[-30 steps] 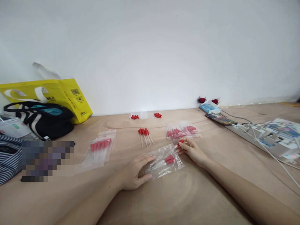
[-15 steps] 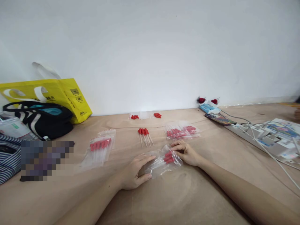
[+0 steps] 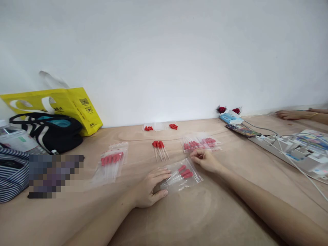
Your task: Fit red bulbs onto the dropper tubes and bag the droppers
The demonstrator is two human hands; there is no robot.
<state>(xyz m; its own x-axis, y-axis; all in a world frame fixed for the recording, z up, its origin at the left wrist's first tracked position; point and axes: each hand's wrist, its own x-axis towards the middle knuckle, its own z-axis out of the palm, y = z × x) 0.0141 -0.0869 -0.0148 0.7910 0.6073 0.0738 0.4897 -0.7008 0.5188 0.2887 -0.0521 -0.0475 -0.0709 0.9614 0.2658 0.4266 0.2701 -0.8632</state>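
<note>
A clear zip-lock bag (image 3: pixel 176 186) with a few red-headed sticks (image 3: pixel 186 172) inside lies flat on the wooden table. At its left end, my left hand (image 3: pixel 151 188) rests with thumb and fingers apart, fingertips touching the plastic. The fingers of my right hand (image 3: pixel 205 160) are pinched together at the bag's upper right corner. Just beyond, loose red-headed sticks (image 3: pixel 159 147) lie fanned on the table. More filled zip-lock bags lie around: one at the left (image 3: pixel 111 165) and overlapping ones (image 3: pixel 200 142) behind my right hand.
Small red pieces (image 3: pixel 148 128) lie on clear bags near the wall. A yellow bag (image 3: pixel 88 116), a black bag (image 3: pixel 66 131) and a striped item (image 3: pixel 12 177) stand left. Right are a power strip (image 3: pixel 289 153) with cables, a blue tissue pack (image 3: pixel 230 118) and another person's hand (image 3: pixel 287 114).
The bag between my hands has flattened and the sticks inside have spread apart. My right fingers have drawn into a pinch at its corner. Another person's hand has come in at far right.
</note>
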